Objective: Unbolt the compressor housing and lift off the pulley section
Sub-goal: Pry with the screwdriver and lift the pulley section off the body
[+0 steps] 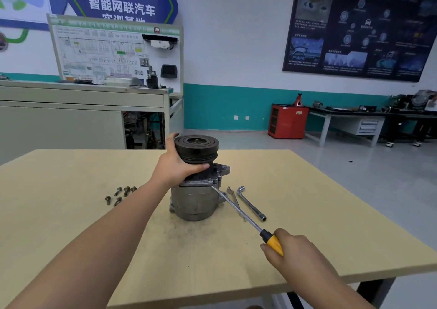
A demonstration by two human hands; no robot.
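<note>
Bolts out; pulley section not yet lifted off.

Several loose bolts (119, 194) lie on the desk (71, 214) left of the compressor housing (196, 202), which stands upright with the pulley section (197, 149) seated on top. The left hand (179, 164) has its grip wrapped round the pulley's lower rim. The right hand (290, 249) has its grip clamped on a screwdriver (238, 210), whose tip is at the housing's upper seam. A socket wrench (251, 206) lies just right of the housing. Unbolting looks finished; prying the joint and lifting remain.
</note>
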